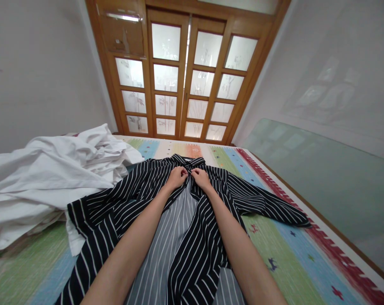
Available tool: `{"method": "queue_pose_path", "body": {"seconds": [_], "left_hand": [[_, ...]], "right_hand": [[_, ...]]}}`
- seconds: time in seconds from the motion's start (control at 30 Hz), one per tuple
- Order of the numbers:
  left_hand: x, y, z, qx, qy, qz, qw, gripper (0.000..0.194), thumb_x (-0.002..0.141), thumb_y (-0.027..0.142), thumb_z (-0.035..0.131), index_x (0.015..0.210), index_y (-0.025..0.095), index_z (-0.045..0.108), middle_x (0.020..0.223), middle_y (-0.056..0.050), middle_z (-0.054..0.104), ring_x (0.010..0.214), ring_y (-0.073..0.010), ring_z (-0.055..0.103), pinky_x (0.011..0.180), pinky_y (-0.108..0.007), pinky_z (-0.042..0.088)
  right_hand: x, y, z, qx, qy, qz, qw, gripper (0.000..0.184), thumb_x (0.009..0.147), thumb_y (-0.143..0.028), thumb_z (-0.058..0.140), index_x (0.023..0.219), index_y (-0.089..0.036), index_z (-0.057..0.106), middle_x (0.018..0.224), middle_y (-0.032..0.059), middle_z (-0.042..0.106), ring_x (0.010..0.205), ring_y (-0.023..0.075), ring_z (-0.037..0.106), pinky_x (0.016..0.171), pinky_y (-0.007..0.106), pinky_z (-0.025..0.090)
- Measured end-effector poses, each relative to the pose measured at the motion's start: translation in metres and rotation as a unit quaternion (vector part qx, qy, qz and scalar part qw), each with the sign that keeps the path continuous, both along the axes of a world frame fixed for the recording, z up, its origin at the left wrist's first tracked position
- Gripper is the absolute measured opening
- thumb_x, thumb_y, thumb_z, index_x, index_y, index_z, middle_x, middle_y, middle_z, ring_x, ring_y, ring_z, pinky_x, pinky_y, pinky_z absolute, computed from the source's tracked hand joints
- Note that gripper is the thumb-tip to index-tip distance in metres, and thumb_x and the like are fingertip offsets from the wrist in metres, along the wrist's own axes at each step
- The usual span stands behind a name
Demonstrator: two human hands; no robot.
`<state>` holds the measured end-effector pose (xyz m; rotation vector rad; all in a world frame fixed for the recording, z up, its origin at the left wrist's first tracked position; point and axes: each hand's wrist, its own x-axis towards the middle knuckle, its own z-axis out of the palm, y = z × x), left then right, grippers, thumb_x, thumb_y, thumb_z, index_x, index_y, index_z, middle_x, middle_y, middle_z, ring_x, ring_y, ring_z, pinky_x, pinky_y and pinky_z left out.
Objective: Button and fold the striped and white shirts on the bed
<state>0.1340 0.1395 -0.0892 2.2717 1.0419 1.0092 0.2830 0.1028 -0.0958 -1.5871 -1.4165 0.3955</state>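
Left hand (177, 176) and right hand (201, 177) seem to pinch shirt (196, 231) edges below collar (198, 162); fine detail unclear. Keep edges level.

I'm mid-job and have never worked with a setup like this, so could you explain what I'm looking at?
No machine here: just a person's bare left hand and right hand, seen in a single picture from a camera worn on the head, looking forward and down. A striped shirt lies spread open on a colourful patterned cover, its collar at the far end. Each hand's grip pinches the shirt's front just below the collar. White cloth lies heaped at the left.
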Motion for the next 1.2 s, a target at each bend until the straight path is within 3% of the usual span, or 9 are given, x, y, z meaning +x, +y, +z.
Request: {"method": "queue_pose_path", "body": {"seconds": [0.4, 1.2], "left_hand": [[-0.0036, 0.0009, 0.0021, -0.042, -0.082, 0.0, 0.996, 0.005, 0.077, 0.014, 0.062, 0.079, 0.016, 0.066, 0.077, -0.002, 0.069, 0.071, -0.015, 0.064, 0.071, -0.026, 0.05], [-0.0058, 0.0016, 0.0027, -0.076, -0.11, 0.009, 0.991, 0.003, 0.073, 0.016, 0.067, 0.076, 0.016, 0.069, 0.072, -0.003, 0.071, 0.069, -0.0152, 0.066, 0.07, -0.026, 0.053]], "right_hand": [[0.0004, 0.0006, -0.0037, 0.027, 0.016, 0.041, 0.999, 0.017, 0.076, -0.017, 0.057, 0.079, -0.02, 0.074, 0.083, 0.0037, 0.074, 0.082, 0.0196, 0.067, 0.08, 0.031, 0.05], [-0.0019, -0.0046, 0.0012, 0.041, 0.019, 0.053, 0.998, 0.017, 0.079, -0.021, 0.058, 0.08, -0.019, 0.075, 0.087, 0.0048, 0.075, 0.085, 0.0201, 0.067, 0.083, 0.032, 0.049]]}}
